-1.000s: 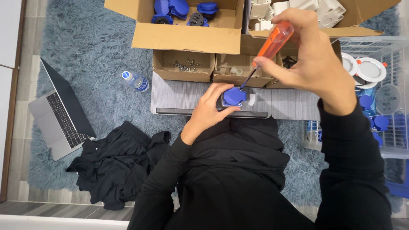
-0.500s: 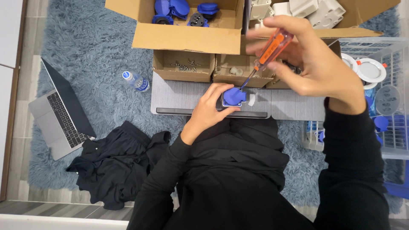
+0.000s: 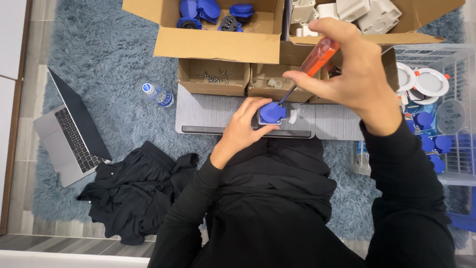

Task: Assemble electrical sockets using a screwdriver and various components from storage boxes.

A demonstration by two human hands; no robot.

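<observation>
The left hand [image 3: 246,124] rests on a small blue plastic socket housing [image 3: 272,112], fingers curled round its left side and pinning it to the grey ribbed worktop [image 3: 208,111] that lies across the person's lap. The right hand [image 3: 347,74] is closed round the translucent orange handle of a screwdriver [image 3: 317,57], held slanting, with the thin metal shaft running down and left so that its tip meets the upper right corner of the blue housing. Just beyond the worktop stand small open cardboard trays [image 3: 213,77], one with loose screws in it, and behind them a large cardboard box of blue plastic parts [image 3: 213,30] beside a box of white plastic casings [image 3: 357,12]. To the right, a clear plastic crate [image 3: 446,109] holds round white fittings and more blue pieces. On the shaggy blue-grey rug [image 3: 99,44] lie a small plastic water bottle [image 3: 157,95], an open silver laptop [image 3: 67,134] and a crumpled black garment [image 3: 134,193]
</observation>
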